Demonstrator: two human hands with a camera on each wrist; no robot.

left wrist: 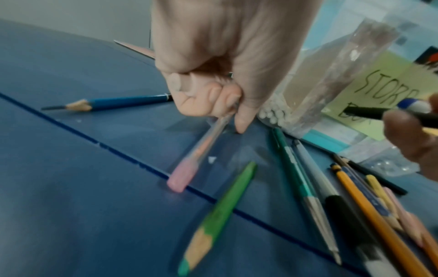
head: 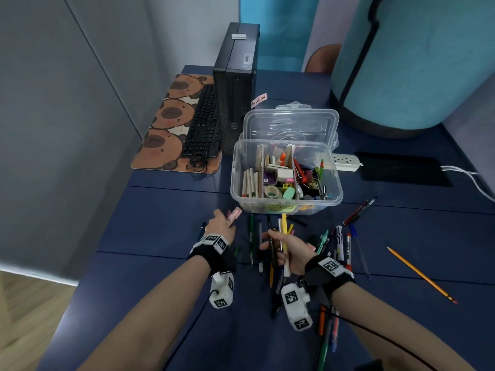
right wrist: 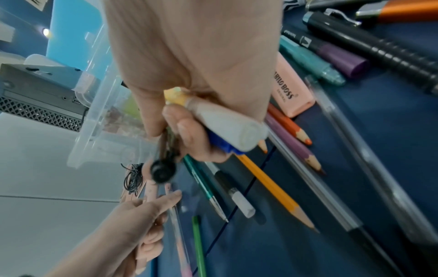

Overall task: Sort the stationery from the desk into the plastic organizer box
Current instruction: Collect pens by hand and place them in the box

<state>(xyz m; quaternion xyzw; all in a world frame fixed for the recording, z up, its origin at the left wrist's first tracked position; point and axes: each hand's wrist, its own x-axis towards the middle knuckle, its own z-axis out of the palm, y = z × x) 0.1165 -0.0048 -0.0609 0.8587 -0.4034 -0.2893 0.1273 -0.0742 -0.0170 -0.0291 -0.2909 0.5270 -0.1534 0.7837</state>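
Left hand (head: 221, 223): curling its fingers (left wrist: 214, 97) around a clear pen with a pink cap (left wrist: 196, 150), index finger pointing down to the desk (left wrist: 71, 187), pen's capped end slanting down to a seam in the desktop
Right hand (head: 290, 249): clutching a bundle of pens (head: 281, 236) in a fist, among them a yellow one, a white-barrelled one and a black one, their ends sticking out above and below the fist
Plastic organizer box (head: 286, 202): sitting open on the desk just beyond both hands, already holding wooden sticks, tape, erasers, clips and pens in its compartments; bearing a yellow-green handwritten note on the near wall; lid (head: 290, 124) leaning upright behind it
Loose stationery: lying scattered on the desk around and behind the right hand; green coloured pencil (left wrist: 220, 215) resting just beside the pink-capped pen; blue pencil (left wrist: 106, 103) lying behind the left hand; teal pen (left wrist: 296, 178) and orange-yellow pencil (left wrist: 379, 215) lying side by side to the right of it; peach highlighter (right wrist: 290, 90), purple pencil (right wrist: 294, 144) and orange pencil (right wrist: 288, 123) lying under the right hand
Lone yellow pencil (head: 420, 274): lying well apart to the right
Surroundings: black computer tower (head: 235, 89) standing left of the box, keyboard (head: 203, 124) lying on a bear-print mat (head: 171, 113), white power strip (head: 347, 162) lying right of the box
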